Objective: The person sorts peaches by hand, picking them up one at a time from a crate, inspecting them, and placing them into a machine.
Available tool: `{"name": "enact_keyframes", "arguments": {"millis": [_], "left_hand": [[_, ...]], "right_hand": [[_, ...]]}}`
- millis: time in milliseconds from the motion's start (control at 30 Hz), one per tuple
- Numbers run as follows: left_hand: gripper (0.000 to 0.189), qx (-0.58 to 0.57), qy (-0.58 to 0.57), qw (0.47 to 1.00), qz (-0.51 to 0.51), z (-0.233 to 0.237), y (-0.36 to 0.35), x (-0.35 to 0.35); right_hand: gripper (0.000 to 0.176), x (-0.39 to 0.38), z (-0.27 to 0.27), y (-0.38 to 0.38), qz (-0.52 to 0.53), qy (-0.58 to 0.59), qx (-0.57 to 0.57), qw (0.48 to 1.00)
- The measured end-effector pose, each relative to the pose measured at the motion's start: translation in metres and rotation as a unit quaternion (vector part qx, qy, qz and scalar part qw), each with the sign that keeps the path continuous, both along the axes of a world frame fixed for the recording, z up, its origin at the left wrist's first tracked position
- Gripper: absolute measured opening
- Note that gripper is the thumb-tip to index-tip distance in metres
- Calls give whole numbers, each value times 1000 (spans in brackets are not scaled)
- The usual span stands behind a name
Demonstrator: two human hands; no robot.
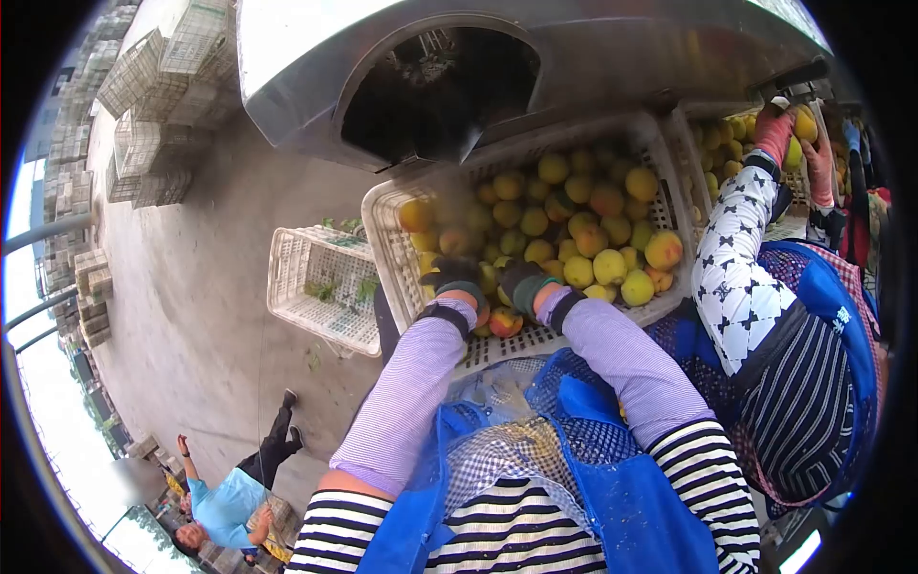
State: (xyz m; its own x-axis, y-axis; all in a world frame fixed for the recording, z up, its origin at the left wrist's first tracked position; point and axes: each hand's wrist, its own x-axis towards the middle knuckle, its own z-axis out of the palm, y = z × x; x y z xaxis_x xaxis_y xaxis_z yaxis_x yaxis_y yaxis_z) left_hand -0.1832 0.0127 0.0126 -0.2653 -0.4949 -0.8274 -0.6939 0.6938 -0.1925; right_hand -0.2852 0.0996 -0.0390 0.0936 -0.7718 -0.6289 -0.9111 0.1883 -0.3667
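Observation:
Both of my hands wear dark gloves with green cuffs and reach into a white plastic crate (378,215) of yellow-red peaches (576,244). At the near left part of the crate, my left hand (453,274) lies against the fruit. A short distance to its right, my right hand (521,280) is down among the peaches too. The dark gloves and the fruit hide the fingers of both hands, so I cannot see whether either grips a peach. A red-and-yellow peach (505,322) sits just below and between my wrists.
A metal machine with a dark opening (440,91) overhangs the crate's far side. On the left stands another white crate (320,277) with some leaves inside. A co-worker's gloved hand (775,129) is over a peach crate at right. Stacked crates (158,143) and a walking person (229,507) are farther off.

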Motion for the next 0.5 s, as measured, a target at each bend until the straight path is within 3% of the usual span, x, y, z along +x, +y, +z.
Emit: {"name": "enact_keyframes", "arguments": {"millis": [67, 100, 167, 200, 300, 400, 433, 467, 500], "left_hand": [[71, 19, 15, 999, 36, 7, 3, 0], [70, 40, 36, 996, 64, -11, -6, 5], [57, 58, 130, 980, 140, -38, -15, 20], [55, 151, 228, 937, 215, -16, -20, 20], [42, 380, 479, 693, 383, 38, -32, 44], [38, 490, 514, 434, 554, 86, -16, 42], [41, 510, 490, 350, 614, 116, -8, 33], [41, 503, 520, 353, 594, 148, -5, 23], [40, 429, 597, 483, 475, 148, -2, 29]], "right_hand": [[51, -2, -4, 7, -51, -30, 16, 998], [64, -24, 38, -4, -1, -50, 74, 996], [69, -53, 56, 10, -171, -228, 16, 959], [72, -68, 71, 12, -248, -312, -17, 917], [76, -84, 133, 28, -354, -560, -151, 733], [77, -75, 185, 27, -383, -673, -89, 626], [75, -70, 191, 23, -356, -661, -101, 653], [74, -64, 193, 20, -371, -636, -127, 665], [73, -55, 195, 19, -385, -609, -154, 676]]}}
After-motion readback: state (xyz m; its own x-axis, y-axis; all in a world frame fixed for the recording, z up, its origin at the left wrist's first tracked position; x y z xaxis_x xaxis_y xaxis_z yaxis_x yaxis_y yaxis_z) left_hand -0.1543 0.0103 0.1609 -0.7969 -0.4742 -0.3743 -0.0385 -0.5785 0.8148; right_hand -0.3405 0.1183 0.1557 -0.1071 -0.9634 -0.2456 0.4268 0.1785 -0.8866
